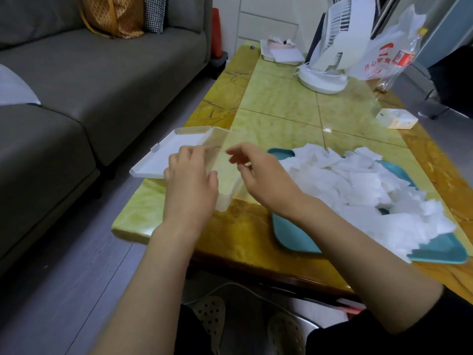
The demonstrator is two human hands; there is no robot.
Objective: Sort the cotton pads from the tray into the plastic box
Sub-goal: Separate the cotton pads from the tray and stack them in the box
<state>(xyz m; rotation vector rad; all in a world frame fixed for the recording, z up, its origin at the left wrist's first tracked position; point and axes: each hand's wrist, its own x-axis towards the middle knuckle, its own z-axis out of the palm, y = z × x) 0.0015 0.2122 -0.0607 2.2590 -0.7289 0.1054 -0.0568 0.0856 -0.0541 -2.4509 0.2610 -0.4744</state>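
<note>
Slippers (210, 321) with punched holes show at the bottom edge, under two bare forearms that reach out over the table (281, 103). Left hand (189, 183) lies over the clear box (226, 180) at the table's near left corner, its fingers bent down towards the rim where the open lid (163, 160) hangs off to the left; whether they grip the rim or only touch it I cannot tell. Right hand (266, 180) hovers just right of the box, fingers loosely curled and spread, holding nothing. Cotton pads (358, 185) lie in a loose white heap on the teal tray (289, 234), just right of the box, some spilling over its rim. Farther back on the table stand a white fan (330, 60) and a plastic bag (378, 57). Beside the table, on the left, is a grey sofa (76, 85).
</note>
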